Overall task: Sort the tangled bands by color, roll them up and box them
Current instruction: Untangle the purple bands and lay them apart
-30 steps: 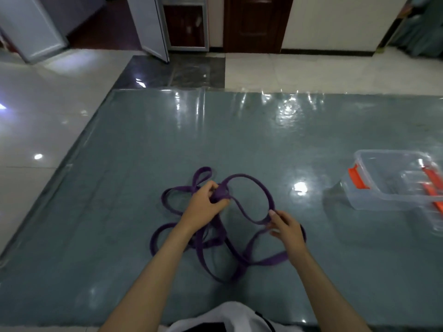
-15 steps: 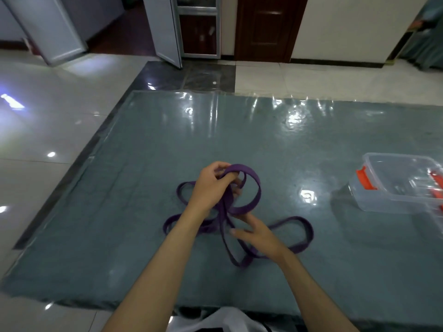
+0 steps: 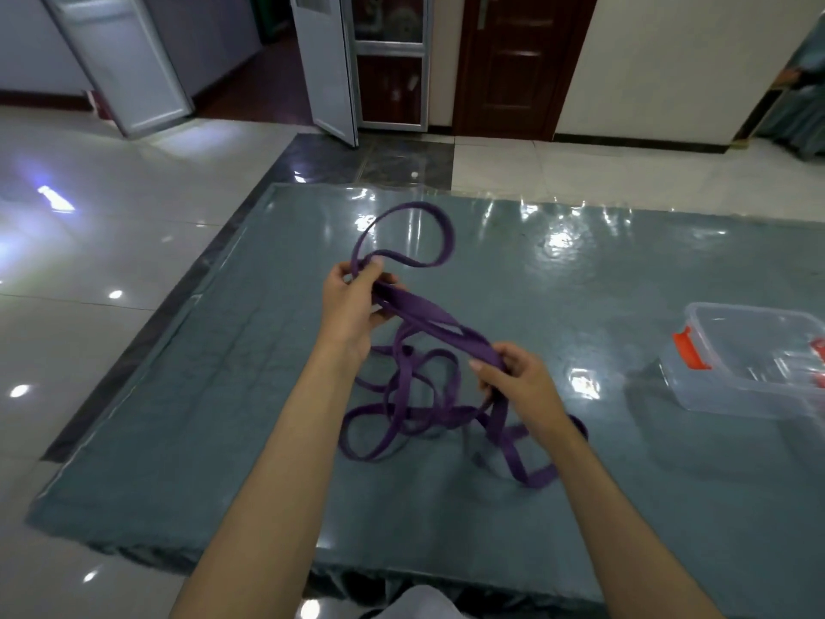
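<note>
Purple band [image 3: 428, 321] runs taut from your left hand [image 3: 352, 312], pinching it up top, down-right to your right hand [image 3: 513, 382], fingers curled round it; rest lies tangled mid-tabletop [image 3: 178, 440]. Clear box [image 3: 754, 364] sits at right edge, nearer your right hand.

Both hands raised, left hand [image 3: 352, 306] pinching purple band [image 3: 428, 317], right hand [image 3: 513, 377] gripping it lower

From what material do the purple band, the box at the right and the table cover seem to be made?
Purple band: matte, flat and limp, likely rubber or woven fabric; it folds into loose loops.
Box: clear hard plastic, since the table shows through it, with orange clips.
Table cover: grey cloth under glossy clear film, judging by the glare and wrinkles.
</note>
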### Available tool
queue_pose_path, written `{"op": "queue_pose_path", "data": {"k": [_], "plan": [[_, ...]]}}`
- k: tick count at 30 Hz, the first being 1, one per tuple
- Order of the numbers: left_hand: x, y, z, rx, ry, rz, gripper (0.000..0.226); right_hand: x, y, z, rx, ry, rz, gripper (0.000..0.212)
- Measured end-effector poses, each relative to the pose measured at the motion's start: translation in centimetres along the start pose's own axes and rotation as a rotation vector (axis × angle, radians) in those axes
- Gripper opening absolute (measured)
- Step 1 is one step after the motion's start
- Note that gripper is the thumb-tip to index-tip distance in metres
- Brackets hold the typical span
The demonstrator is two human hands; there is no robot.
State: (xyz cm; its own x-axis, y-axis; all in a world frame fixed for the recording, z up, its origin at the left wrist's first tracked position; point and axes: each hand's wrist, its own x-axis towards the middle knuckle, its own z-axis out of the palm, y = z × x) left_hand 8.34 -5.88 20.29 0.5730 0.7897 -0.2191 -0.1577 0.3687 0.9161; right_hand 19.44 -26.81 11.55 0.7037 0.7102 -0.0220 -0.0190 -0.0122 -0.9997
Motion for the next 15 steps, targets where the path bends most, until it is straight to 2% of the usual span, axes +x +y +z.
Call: {"op": "queue_pose_path", "data": {"k": [4,8,10,15], "plan": [[0.3,0.5,-0.2,0.001,0.038,0.006,0.032,0.9,-4.7,-1.8,0.056,-0.026,-0.107,0.018],[0.8,0.0,-0.5,0.198,0.010,-0.066,0.037,1.2,-9.1,-2.8,0.082,0.006,-0.188,0.043],[1.0,-0.8,-0.5,0.311,-0.048,-0.135,0.041,1.4,-10.3,-2.9,0.038,0.047,-0.225,0.046],[0.4,-3.1,-0.4,0.702,-0.324,-0.230,0.061,1.7,-11.9,-3.1,-0.020,0.113,-0.295,0.050]]}}
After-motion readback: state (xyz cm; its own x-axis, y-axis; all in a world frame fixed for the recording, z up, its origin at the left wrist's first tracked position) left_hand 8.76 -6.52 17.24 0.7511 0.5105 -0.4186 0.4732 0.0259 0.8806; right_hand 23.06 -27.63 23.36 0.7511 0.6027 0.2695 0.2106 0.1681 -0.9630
